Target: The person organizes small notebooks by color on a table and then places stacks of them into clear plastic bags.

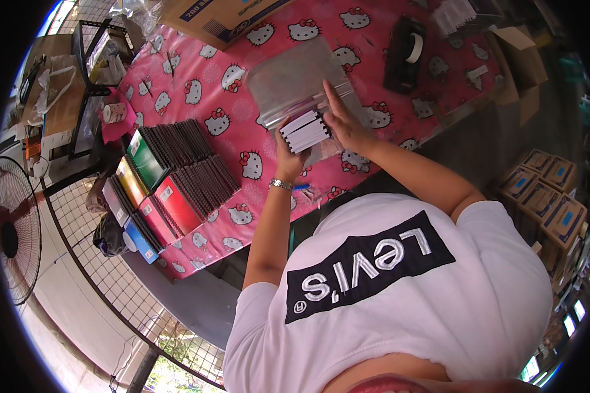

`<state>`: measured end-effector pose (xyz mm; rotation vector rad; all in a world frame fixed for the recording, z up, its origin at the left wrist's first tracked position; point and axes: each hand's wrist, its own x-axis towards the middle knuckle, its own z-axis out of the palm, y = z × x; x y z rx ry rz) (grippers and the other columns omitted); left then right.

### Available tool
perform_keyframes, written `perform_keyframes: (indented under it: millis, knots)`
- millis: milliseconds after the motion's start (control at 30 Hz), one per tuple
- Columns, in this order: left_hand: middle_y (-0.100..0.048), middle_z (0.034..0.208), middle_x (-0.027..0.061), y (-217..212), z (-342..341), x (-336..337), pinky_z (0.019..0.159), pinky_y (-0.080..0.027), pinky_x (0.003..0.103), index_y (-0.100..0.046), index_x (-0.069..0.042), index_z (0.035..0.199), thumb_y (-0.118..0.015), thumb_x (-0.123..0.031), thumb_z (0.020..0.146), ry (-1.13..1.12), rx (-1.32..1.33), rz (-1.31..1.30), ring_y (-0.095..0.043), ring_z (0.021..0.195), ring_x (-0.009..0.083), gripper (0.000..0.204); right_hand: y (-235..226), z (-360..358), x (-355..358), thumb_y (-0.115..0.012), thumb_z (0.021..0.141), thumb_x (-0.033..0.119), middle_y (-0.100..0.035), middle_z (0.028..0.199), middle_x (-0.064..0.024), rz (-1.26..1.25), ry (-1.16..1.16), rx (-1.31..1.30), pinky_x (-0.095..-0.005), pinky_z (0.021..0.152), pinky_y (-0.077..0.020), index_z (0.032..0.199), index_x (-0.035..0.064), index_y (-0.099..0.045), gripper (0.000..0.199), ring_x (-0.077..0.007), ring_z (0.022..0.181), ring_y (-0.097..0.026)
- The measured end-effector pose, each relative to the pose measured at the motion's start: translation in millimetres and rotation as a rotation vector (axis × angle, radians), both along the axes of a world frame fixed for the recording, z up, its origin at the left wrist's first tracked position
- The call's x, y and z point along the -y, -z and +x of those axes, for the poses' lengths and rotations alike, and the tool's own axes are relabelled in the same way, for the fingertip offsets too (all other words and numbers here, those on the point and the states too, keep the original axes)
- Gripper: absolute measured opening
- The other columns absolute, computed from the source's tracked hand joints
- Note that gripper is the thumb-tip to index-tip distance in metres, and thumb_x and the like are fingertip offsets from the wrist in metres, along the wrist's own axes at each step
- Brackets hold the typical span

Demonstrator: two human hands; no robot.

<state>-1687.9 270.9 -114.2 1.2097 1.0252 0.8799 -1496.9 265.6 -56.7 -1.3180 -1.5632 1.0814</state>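
Note:
My left hand [291,154], with a metal watch on its wrist, is closed around a small stack of spiral notebooks [305,131], their white page edges facing me. The stack lies at the near end of a clear plastic bag [294,77], spread flat on the table. My right hand [347,126] is at the right side of the stack, its fingers stretched out over the plastic. Whether the stack is inside the bag I cannot tell.
Spiral notebooks in several colours [177,173] stand in piles at the left of the pink patterned table cover [252,137]. A black tape dispenser [405,56] is at the far right. A cardboard box [223,19] stands at the back; a fan [13,229] is far left.

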Motion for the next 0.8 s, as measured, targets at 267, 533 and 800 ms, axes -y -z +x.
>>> perform_keyframes:
  millis: [267, 533, 800]
  knots:
    - [-0.047, 0.125, 0.0126, 23, -7, 1, 0.103, -0.037, 0.034, -0.035, -0.005, 0.127, -0.075, 0.002, 0.06, 0.013, -0.117, -0.01, -0.047, 0.118, 0.0252, 0.078, 1, 10, -3, -0.048, 0.094, 0.038, -0.023, 0.148, -0.0216, 0.133, -0.211, 0.181, -0.0381, 0.113, -0.0186, 0.143, -0.0023, -0.02, 0.07, -0.0339, 0.139, -0.02]
    - [-0.049, 0.122, 0.0126, 40, -34, -21, 0.095, -0.043, 0.034, -0.037, -0.004, 0.129, -0.071, 0.005, 0.063, 0.276, -0.331, 0.075, -0.049, 0.116, 0.0248, 0.075, -34, -12, -22, -0.075, 0.067, 0.022, -0.056, 0.114, -0.0154, 0.261, -0.35, 0.732, -0.0403, 0.091, -0.0448, 0.115, -0.0028, -0.052, 0.058, -0.0352, 0.103, -0.056]
    - [-0.05, 0.127, 0.0127, -39, -20, -121, 0.085, -0.048, 0.036, -0.035, -0.005, 0.135, -0.064, -0.005, 0.077, 0.056, -0.097, -0.359, -0.055, 0.109, 0.0221, 0.065, 43, 37, -44, -0.081, 0.067, 0.033, -0.065, 0.099, -0.0043, -0.772, 0.256, -0.606, -0.0358, 0.083, -0.0448, 0.101, 0.0069, -0.063, 0.047, -0.0164, 0.092, -0.058]
